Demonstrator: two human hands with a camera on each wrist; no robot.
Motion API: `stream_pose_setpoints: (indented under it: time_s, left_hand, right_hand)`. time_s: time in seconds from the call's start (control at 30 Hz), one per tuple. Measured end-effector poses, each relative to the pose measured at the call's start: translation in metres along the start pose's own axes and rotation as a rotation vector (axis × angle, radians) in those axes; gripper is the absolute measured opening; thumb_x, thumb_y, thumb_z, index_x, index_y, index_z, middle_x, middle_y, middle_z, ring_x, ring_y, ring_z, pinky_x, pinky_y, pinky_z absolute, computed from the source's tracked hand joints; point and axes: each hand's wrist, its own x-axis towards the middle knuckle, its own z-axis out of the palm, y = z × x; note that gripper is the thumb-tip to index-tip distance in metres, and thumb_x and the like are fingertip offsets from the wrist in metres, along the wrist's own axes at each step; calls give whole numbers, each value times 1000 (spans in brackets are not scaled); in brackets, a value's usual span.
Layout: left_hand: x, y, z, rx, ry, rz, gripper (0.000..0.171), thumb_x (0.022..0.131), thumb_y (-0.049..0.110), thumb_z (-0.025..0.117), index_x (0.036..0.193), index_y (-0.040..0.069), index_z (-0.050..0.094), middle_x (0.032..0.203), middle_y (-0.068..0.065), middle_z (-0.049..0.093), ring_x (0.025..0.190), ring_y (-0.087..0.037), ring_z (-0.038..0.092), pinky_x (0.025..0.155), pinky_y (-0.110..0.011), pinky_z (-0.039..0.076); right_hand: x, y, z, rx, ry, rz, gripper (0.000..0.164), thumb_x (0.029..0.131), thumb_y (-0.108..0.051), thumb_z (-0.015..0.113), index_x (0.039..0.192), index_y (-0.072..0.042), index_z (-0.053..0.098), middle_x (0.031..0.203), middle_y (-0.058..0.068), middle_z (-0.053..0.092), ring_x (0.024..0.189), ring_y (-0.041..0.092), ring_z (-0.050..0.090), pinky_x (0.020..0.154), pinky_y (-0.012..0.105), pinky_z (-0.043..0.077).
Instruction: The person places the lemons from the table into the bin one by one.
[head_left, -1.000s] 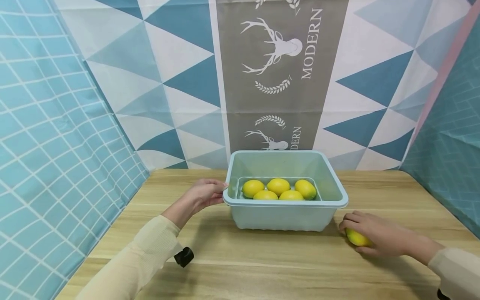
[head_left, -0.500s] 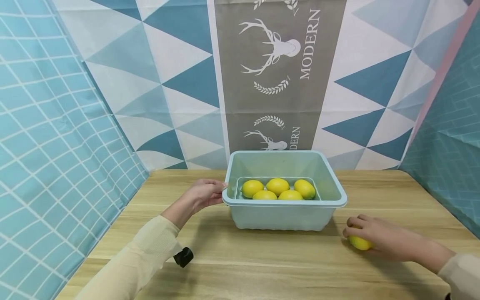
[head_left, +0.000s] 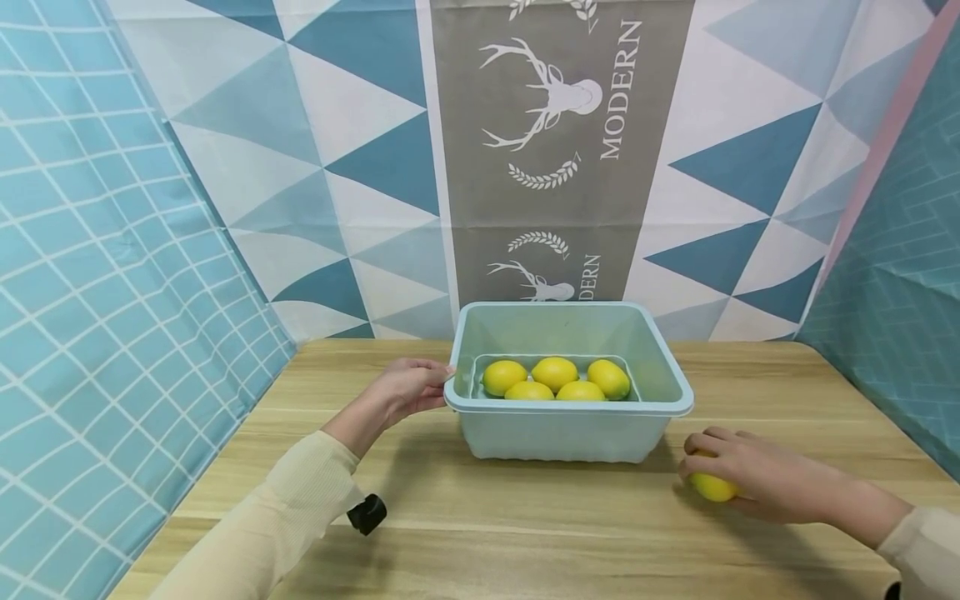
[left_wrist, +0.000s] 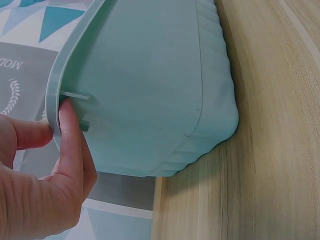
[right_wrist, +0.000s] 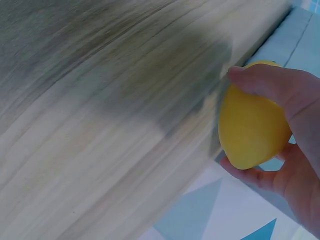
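Note:
A pale blue-green plastic basin stands on the wooden table, with several yellow lemons lying in its bottom. My left hand pinches the basin's left rim. In the left wrist view the thumb is on the outer edge of that rim and the fingers lie under it against the wall. My right hand, right of the basin, grips another lemon low over the table. Seen from the right wrist, thumb and fingers wrap this lemon from both sides, its tip sticking out between them.
The wooden table reaches back to a patterned backdrop behind the basin. A blue tiled-print sheet borders the left side, and a teal sheet the right. A black strap piece hangs below the left sleeve.
My right hand, with the lemon in its grip, has shifted slightly, first right and then a little back toward the basin. The left hand and the basin stay practically still.

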Motion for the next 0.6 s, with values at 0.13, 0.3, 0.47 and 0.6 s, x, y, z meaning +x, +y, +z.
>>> stream_pose_setpoints:
  time_s: [0.13,0.3,0.47,0.6]
  left_hand:
    - [0,0,0,-3,-3,4,45,97,16,55,133,-9,46,98,-6,60,80,-10,62,78,-23,58]
    - [0,0,0,-6,-6,10,45,97,16,55,134,-9,45,97,-6,60,79,-9,61,77,-22,58]
    - [0,0,0,-2,-6,11,45,97,16,54,133,-10,45,98,-6,60,79,-9,61,77,-22,58]
    - [0,0,1,0,-1,3,44,97,16,55,133,-9,47,98,-6,60,79,-10,62,77,-23,58]
  right_hand:
    - [5,-7,-7,-11,-2,-11,72,52,-16,91,114,-31,58,110,-9,55,96,11,51,71,35,54]
    - [12,-17,-15,-23,-5,-41,72,52,-19,91,115,-33,57,111,-10,56,96,11,52,70,34,53]
    - [18,-25,-18,-33,10,-53,73,53,-18,90,116,-32,56,110,-12,53,96,9,51,71,35,53]
    - [23,-29,-21,-20,28,-54,74,54,-16,89,117,-34,56,113,-12,52,98,8,50,73,36,53]
